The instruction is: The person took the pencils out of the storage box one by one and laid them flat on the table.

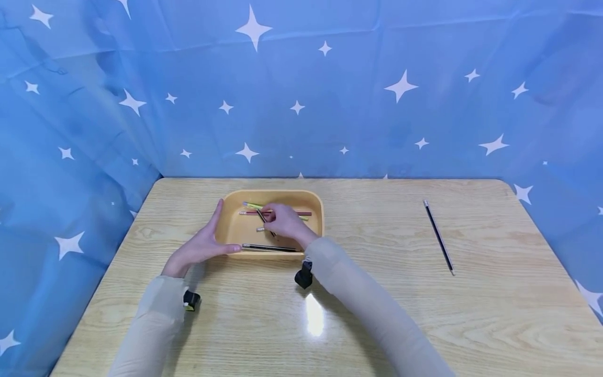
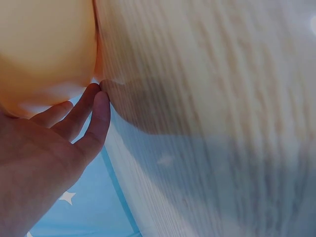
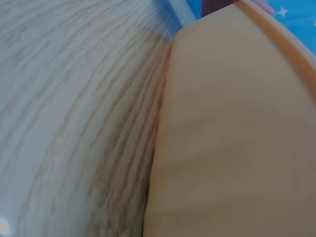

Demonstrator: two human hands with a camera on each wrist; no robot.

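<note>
A yellow-orange tray [image 1: 231, 225] stands on the table with several pencils inside. Its outer wall [image 3: 222, 123] fills much of the right wrist view. My left hand [image 1: 204, 243] rests against the tray's left end, fingers extended along the outside and thumb at the front rim; its fingers [image 2: 101, 111] touch the wall in the left wrist view. Inside the tray, my right hand [image 1: 285, 221] pinches a dark pencil [image 1: 260, 214] that lies slantwise. Around it are a red pencil [image 1: 303, 213], a yellow-green pencil [image 1: 252, 204] and a black pencil [image 1: 268, 247] along the front wall.
Another black pencil [image 1: 438, 238] lies alone on the wooden table [image 1: 377, 225], well to the right of the tray. A blue cloth with white stars [image 1: 348, 104] hangs behind the table and along its sides.
</note>
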